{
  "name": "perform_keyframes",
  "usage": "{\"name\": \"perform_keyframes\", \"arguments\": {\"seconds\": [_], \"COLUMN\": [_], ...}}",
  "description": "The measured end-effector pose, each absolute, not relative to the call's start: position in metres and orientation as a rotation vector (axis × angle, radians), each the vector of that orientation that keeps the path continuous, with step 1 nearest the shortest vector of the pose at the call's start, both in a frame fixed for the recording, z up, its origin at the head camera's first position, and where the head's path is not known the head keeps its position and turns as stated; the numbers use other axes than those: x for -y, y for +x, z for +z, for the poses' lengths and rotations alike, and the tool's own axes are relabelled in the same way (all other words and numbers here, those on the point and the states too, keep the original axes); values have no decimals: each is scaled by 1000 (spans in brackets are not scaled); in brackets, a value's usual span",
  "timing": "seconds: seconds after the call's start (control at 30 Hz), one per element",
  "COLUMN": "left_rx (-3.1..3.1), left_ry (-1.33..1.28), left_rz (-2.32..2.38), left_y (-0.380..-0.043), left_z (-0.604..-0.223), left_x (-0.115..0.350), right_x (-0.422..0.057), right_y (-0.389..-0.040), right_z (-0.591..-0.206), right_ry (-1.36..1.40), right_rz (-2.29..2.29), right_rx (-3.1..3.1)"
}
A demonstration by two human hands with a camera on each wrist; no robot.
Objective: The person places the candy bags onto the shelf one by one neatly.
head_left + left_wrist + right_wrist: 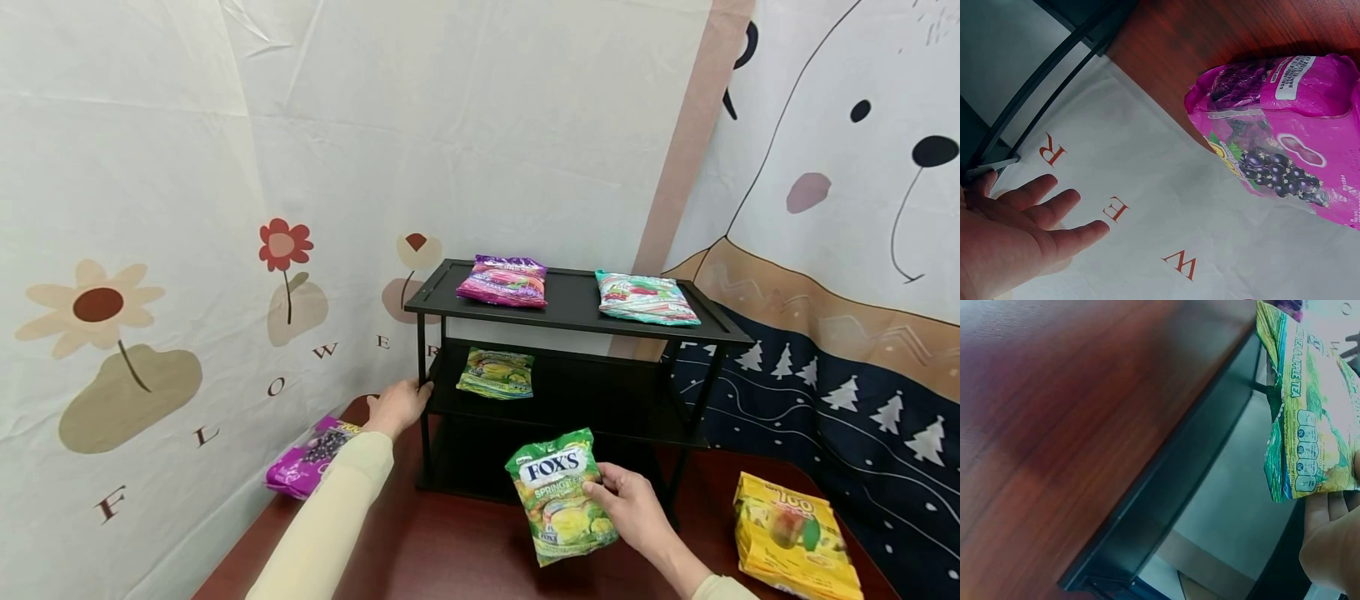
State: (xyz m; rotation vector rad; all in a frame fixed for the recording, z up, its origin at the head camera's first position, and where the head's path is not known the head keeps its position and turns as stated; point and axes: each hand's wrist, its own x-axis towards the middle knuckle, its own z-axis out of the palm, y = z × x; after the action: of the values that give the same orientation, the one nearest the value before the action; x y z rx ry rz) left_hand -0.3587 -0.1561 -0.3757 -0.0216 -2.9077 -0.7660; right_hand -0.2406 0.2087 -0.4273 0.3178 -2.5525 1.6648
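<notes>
My right hand [633, 508] pinches a green Fox's candy bag [564, 500] by its right side, thumb on the front. The bag is upright, front towards me, before the lower part of a black three-tier shelf rack [585, 417]. In the right wrist view, the bag's side [1307, 425] shows, with fingers behind it. My left hand [397, 407] rests at the rack's left side by the middle tier. Its fingers [1054, 206] are spread in the left wrist view, one fingertip at the rack's edge. Another green candy bag [497, 373] lies on the middle tier.
The top tier bears a purple-pink candy bag [505, 282] and a teal-white one [647, 298]. A purple grape-picture bag [311, 458] lies left of the rack, a yellow bag [797, 537] at the right of the red-brown table [465, 542]. Printed cloth [525, 125] hangs behind.
</notes>
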Motion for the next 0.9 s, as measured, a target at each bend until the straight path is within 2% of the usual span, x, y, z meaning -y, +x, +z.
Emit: {"name": "perform_keyframes", "arguments": {"seconds": [0.9], "left_rx": [2903], "left_ry": [-18], "left_rz": [-789], "left_y": [-360], "left_z": [-377], "left_x": [156], "right_x": [-232], "right_y": [-254], "right_z": [-373], "right_ry": [179], "right_rz": [1761], "right_rx": [2385]}}
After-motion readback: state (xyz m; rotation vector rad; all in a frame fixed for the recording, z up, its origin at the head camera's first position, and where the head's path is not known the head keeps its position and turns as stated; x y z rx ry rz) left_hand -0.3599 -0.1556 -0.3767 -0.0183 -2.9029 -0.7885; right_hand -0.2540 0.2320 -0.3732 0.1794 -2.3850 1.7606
